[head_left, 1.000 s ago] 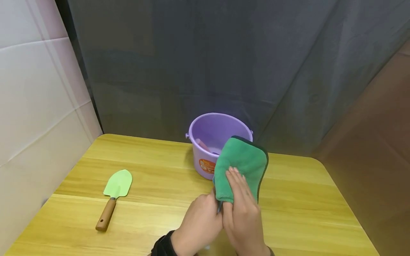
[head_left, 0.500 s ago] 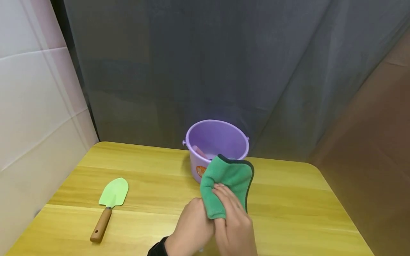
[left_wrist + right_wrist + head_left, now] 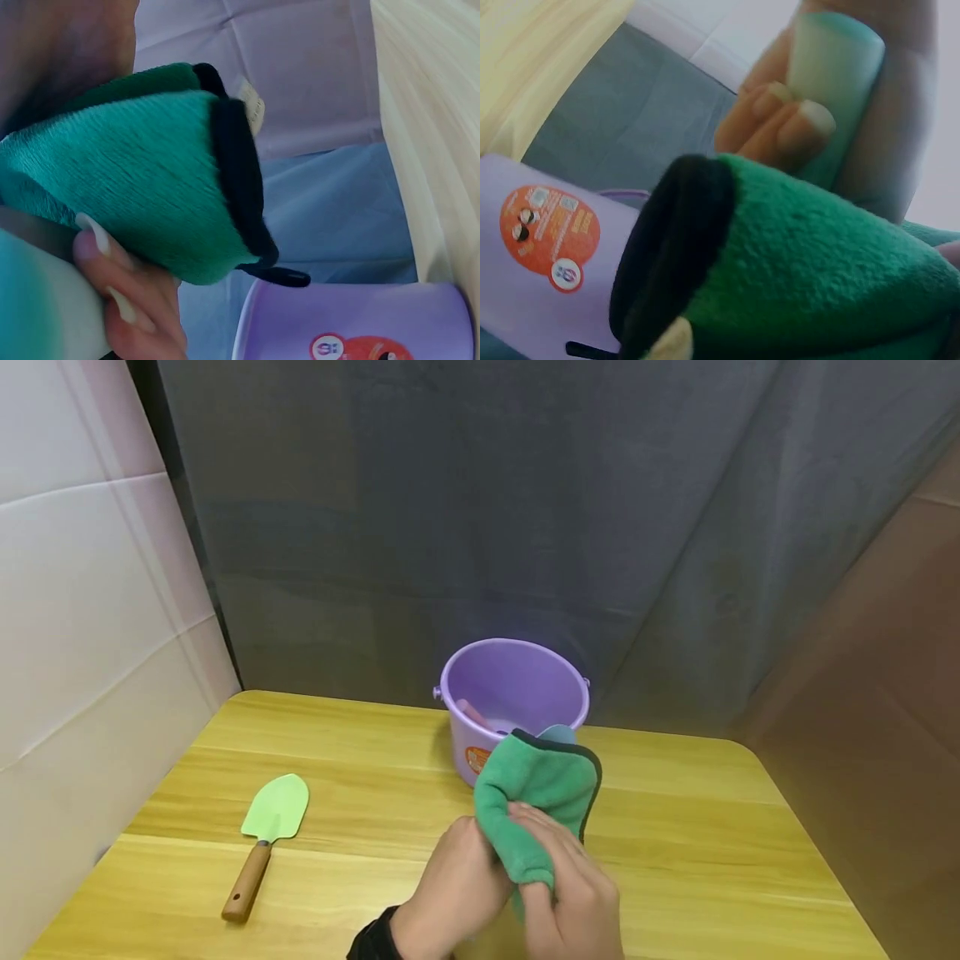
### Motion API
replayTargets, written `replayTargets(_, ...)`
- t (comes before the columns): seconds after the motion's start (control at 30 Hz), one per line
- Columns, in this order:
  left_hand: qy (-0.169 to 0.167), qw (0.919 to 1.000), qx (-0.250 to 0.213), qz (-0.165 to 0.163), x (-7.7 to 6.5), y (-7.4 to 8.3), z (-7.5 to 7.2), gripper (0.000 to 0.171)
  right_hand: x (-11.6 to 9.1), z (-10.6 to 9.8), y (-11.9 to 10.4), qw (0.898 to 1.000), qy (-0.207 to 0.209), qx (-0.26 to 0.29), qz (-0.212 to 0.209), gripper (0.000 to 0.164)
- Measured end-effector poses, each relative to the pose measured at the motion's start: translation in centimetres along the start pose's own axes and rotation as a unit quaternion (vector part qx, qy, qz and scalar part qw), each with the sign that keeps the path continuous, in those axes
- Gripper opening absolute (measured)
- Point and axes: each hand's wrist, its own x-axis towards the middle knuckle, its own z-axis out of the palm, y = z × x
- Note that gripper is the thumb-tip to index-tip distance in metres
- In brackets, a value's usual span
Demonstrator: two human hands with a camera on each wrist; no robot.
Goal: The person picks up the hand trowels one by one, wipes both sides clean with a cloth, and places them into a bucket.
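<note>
My left hand (image 3: 457,881) grips a tool by its thick, pale teal-and-white handle (image 3: 832,75); a rounded light-blue end (image 3: 558,734) shows above the cloth in the head view. My right hand (image 3: 573,885) holds a green towel (image 3: 551,777) with black edging, its fingers curled over the folded cloth and pressing it around the tool. The towel hides the tool's middle. In the left wrist view, the towel (image 3: 142,165) lies folded over right beside the left fingers (image 3: 135,292). Both hands are close together in front of a purple bucket (image 3: 517,672).
A pink-handled thing (image 3: 474,714) leans inside the bucket. On the left of the wooden table (image 3: 360,877) lies a trowel (image 3: 277,810) with a light-green blade and wooden handle. A dark cloth backdrop (image 3: 450,527) hangs behind, with a white sheet (image 3: 90,568) at the left.
The right fingers have gone from lying straight on the spread towel to curling round it. The towel has folded inward and come lower, and the light-blue end now shows above it.
</note>
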Motion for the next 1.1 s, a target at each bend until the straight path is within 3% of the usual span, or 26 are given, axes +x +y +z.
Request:
replayTargets(0.1,0.001,0.9999,0.006,0.010,0.1,0.1,-0.1,0.016,-0.2,0.5,0.0,1.000,-0.006,-0.009,-0.019,0.053)
replayTargets(0.27,-0.002,0.9996,0.024,0.014,0.1,0.1,-0.2,0.015,-0.5,1.1,0.2,0.999,-0.029,-0.040,-0.001,0.055)
replayTargets(0.47,-0.007,0.9993,0.036,0.002,0.1,0.6,0.0,0.014,-0.5,0.8,0.4,0.997,-0.024,-0.065,0.028,0.052)
replayTargets(0.63,-0.013,0.9993,0.022,-0.029,0.0,0.9,0.0,0.009,-0.3,0.7,0.7,0.996,-0.021,-0.077,0.038,0.055)
replayTargets(0.77,-0.030,0.9984,-0.001,-0.048,0.0,1.2,-0.1,0.006,0.0,0.5,1.2,0.996,-0.001,-0.088,0.021,0.056)
replayTargets(1.1,-0.066,0.9944,-0.049,-0.066,0.0,1.7,-0.5,0.003,1.2,-0.9,2.5,0.994,0.037,-0.093,0.033,0.056)
